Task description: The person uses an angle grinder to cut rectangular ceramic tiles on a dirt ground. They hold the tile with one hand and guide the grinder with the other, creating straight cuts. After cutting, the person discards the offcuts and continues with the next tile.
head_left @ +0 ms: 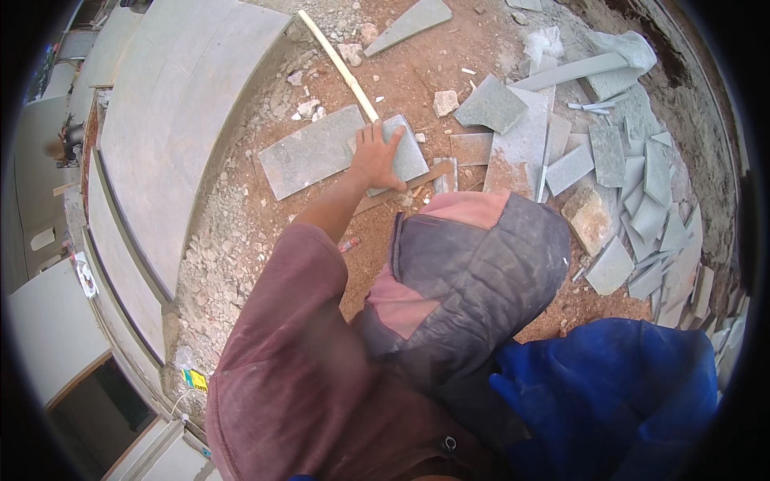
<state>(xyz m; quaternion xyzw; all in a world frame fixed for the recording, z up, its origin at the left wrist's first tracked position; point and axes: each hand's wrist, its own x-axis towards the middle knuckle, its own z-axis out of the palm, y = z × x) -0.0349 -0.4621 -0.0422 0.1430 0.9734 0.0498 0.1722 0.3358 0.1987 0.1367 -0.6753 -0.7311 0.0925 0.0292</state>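
Red dirt ground (401, 72), rubble, curved grey paving (160, 104), w/ daylight.

A small yellow label or packet (195, 379) with green and dark markings lies at the lower left, beside the gravel. Its exact kind cannot be told

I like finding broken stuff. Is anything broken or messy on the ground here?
Yes. Broken grey stone pieces lie in a jumbled heap on the right, overlapping at all angles. Small rubble is scattered along the curved stone step. The left hand presses flat on a grey slab lying on red dirt.
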